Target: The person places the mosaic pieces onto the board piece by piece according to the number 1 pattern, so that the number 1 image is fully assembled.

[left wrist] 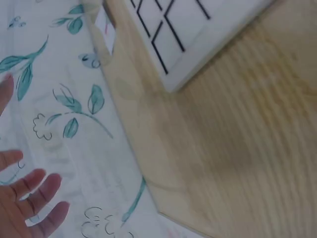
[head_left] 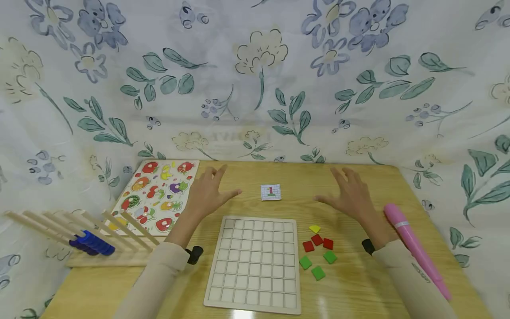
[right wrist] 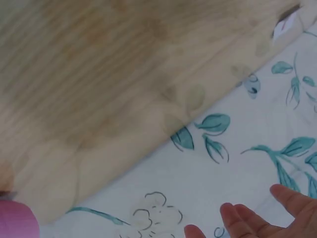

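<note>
grid board lies on the bench between my arms, every cell bare, so no tile is placed. the red, green and yellow tiles sit loose just beside its right edge, and the pattern card lies beyond it. my left hand and right hand hover flat, each grip released, holding nothing. a fruit puzzle, peg rack and pink pen flank them; floral cloth hangs behind.
</note>
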Demonstrator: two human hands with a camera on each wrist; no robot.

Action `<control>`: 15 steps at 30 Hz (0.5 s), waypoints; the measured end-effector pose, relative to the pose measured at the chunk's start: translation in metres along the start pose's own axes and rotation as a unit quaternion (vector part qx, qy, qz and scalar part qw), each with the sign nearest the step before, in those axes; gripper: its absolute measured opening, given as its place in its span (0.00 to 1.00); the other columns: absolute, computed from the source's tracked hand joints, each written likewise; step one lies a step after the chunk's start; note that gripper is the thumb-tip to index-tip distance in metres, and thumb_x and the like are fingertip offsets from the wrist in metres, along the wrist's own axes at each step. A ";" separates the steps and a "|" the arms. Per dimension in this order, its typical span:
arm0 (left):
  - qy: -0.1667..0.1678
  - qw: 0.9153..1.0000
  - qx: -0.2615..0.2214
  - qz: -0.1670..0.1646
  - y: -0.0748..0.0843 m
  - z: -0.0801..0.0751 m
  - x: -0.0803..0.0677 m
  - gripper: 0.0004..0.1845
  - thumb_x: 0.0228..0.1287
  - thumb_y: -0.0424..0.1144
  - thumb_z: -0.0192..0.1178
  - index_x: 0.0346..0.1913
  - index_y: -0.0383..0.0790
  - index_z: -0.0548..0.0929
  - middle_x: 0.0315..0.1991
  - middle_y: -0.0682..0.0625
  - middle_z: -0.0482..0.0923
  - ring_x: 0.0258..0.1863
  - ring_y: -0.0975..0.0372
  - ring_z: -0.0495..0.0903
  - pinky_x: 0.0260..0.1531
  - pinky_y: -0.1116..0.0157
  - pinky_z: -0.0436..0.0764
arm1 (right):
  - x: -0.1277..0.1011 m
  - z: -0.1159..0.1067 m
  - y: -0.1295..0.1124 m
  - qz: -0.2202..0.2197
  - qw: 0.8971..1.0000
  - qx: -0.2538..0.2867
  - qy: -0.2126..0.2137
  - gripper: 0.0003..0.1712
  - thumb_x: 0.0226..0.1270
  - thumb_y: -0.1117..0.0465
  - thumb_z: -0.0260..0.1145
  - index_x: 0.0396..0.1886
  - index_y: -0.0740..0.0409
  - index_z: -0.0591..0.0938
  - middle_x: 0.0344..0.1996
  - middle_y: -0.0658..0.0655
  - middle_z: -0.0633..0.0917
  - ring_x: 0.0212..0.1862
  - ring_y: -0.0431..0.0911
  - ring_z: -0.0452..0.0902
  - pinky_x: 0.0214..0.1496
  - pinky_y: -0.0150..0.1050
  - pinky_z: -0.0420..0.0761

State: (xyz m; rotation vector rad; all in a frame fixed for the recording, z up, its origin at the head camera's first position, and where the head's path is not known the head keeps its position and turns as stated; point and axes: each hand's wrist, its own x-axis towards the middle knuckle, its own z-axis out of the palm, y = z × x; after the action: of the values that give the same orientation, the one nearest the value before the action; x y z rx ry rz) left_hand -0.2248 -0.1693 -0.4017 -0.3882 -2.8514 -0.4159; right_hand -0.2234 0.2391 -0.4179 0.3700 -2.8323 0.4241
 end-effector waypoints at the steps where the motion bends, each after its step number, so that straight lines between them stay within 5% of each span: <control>1: -0.003 1.000 0.000 0.006 -0.001 0.001 -0.003 0.50 0.57 0.72 0.59 0.75 0.45 0.64 0.53 0.40 0.71 0.31 0.54 0.72 0.23 0.63 0.69 | -0.002 0.001 -0.001 0.001 1.000 0.001 -0.004 0.59 0.51 0.29 0.71 0.74 0.59 0.64 0.66 0.74 0.66 0.65 0.70 0.63 0.50 0.71 0.71; 15: -0.103 0.994 -0.025 0.040 -0.026 0.018 -0.036 0.49 0.52 0.74 0.62 0.75 0.55 0.65 0.54 0.43 0.70 0.27 0.59 0.68 0.27 0.63 0.67 | -0.032 0.016 -0.004 0.002 0.999 -0.002 -0.051 0.58 0.53 0.27 0.67 0.73 0.62 0.66 0.64 0.74 0.68 0.61 0.71 0.67 0.48 0.68 0.73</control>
State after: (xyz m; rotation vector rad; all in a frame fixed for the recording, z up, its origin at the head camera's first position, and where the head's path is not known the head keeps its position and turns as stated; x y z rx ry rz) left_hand -0.2015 -0.1959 -0.4341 -0.5847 -3.0147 -0.4577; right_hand -0.1959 0.2375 -0.4408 0.3948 -2.9324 0.4112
